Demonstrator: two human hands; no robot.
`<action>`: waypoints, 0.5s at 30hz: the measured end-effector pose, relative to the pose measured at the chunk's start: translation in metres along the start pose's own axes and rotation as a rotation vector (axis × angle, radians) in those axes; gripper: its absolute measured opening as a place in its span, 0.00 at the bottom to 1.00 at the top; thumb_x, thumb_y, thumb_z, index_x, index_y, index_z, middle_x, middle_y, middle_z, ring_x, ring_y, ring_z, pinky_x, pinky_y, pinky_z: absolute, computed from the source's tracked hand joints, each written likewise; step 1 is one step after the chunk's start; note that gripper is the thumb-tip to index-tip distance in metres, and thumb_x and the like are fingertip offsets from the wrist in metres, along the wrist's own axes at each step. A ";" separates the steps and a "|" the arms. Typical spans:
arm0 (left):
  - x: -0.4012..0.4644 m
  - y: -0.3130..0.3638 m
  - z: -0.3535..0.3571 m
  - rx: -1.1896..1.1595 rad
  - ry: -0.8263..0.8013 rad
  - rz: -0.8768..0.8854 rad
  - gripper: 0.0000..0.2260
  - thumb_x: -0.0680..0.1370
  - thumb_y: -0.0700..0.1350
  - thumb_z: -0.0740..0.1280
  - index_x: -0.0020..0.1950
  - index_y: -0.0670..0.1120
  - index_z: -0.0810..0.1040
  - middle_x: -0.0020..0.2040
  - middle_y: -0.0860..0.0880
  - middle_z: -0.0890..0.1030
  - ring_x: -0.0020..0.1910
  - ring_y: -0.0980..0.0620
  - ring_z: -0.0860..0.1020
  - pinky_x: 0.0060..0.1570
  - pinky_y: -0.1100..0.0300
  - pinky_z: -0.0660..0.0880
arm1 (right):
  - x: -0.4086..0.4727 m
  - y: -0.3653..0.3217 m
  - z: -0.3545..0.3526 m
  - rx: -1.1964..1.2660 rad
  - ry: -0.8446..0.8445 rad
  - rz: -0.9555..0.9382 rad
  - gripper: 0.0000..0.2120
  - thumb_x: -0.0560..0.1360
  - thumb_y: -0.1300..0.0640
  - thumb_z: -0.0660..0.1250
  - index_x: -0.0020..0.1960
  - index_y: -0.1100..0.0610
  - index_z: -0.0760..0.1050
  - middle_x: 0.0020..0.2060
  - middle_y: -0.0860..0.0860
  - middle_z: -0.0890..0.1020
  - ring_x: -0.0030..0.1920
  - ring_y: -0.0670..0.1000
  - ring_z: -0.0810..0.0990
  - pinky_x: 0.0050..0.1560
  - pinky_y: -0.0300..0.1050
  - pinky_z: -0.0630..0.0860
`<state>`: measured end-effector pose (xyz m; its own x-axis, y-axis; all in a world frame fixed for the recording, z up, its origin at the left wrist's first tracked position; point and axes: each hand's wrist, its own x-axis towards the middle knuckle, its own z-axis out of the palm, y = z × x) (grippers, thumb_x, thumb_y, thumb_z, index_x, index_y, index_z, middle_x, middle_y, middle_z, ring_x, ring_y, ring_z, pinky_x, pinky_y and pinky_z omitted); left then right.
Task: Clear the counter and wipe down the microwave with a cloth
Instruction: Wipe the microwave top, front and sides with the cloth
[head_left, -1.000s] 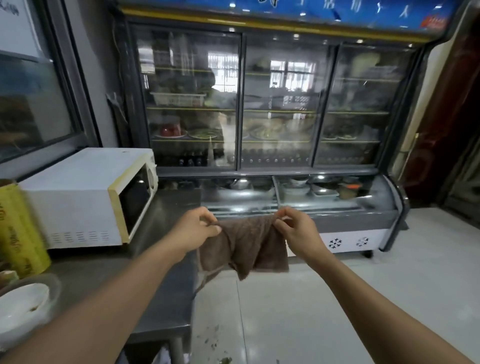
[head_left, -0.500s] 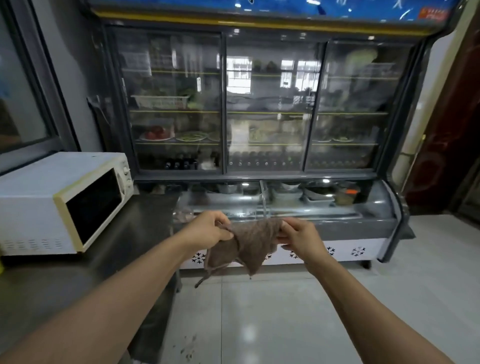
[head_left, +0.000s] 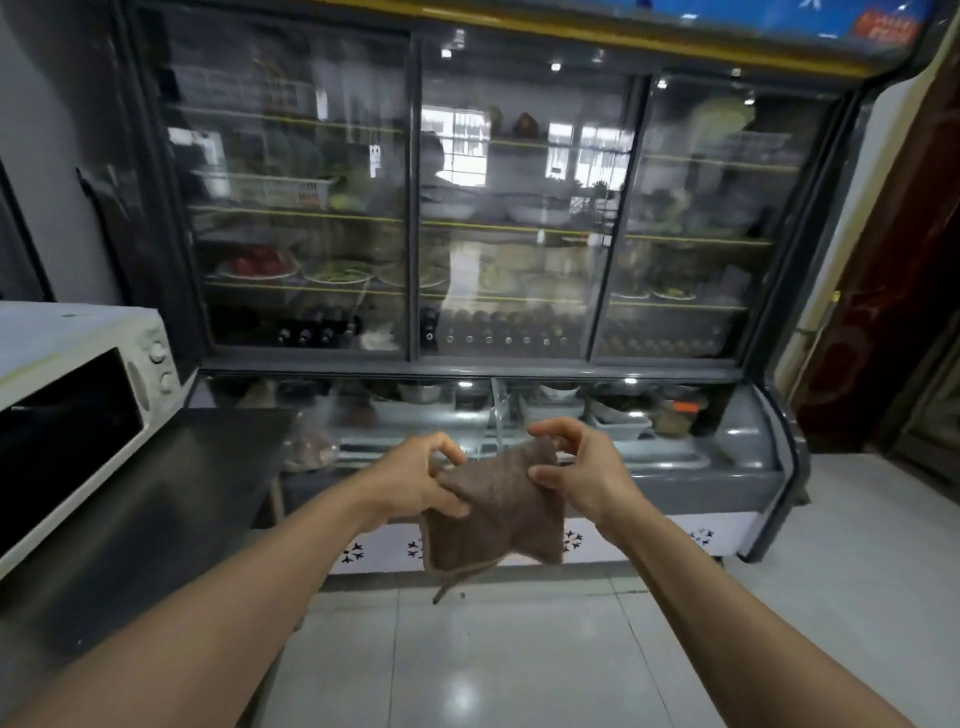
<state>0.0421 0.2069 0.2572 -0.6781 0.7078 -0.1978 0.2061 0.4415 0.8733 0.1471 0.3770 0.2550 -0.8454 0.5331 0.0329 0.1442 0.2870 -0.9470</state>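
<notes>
A brown cloth (head_left: 496, 514) hangs in the air between both hands, folded over, with a loose thread dangling below it. My left hand (head_left: 415, 480) pinches its left edge between thumb and fingers. My right hand (head_left: 576, 467) holds its right edge with the thumb underneath and the fingers curled above. The white microwave (head_left: 78, 395) stands at the left on the dark steel counter (head_left: 171, 499), its dark door shut and two knobs on its right side. Both hands are right of the counter's edge, over the floor.
A large glass-door display fridge (head_left: 509, 218) with food on its shelves fills the wall ahead, with a lower chilled case (head_left: 701, 457) sticking out toward me. Light tiled floor (head_left: 493, 665) lies below the hands. A dark red door (head_left: 893, 291) is at the right.
The view has swung right and up, so the microwave slid to the left edge. The spread cloth has been gathered and folded between my hands, which came closer together.
</notes>
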 end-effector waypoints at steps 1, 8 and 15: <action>0.015 0.000 -0.005 0.000 -0.007 0.000 0.16 0.68 0.33 0.73 0.51 0.46 0.75 0.50 0.43 0.81 0.49 0.48 0.79 0.47 0.55 0.77 | 0.017 -0.002 -0.002 -0.037 0.006 -0.023 0.18 0.69 0.72 0.70 0.52 0.52 0.77 0.47 0.52 0.78 0.48 0.52 0.80 0.45 0.46 0.81; 0.110 0.014 -0.047 0.085 0.094 0.015 0.10 0.71 0.33 0.70 0.36 0.47 0.74 0.37 0.48 0.76 0.43 0.50 0.73 0.44 0.58 0.68 | 0.110 -0.015 -0.009 -0.427 0.163 -0.206 0.15 0.67 0.69 0.71 0.45 0.51 0.77 0.35 0.45 0.79 0.39 0.48 0.80 0.36 0.35 0.75; 0.175 0.013 -0.082 -0.105 0.214 -0.045 0.05 0.76 0.36 0.66 0.49 0.44 0.74 0.47 0.45 0.79 0.49 0.48 0.77 0.54 0.53 0.72 | 0.202 -0.010 -0.006 -0.337 0.073 -0.183 0.04 0.74 0.62 0.67 0.42 0.59 0.73 0.41 0.56 0.78 0.45 0.55 0.77 0.49 0.53 0.74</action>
<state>-0.1313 0.2911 0.2701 -0.8215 0.5505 -0.1486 0.1049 0.4021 0.9095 -0.0221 0.4863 0.2725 -0.8357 0.5007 0.2255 0.1654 0.6211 -0.7660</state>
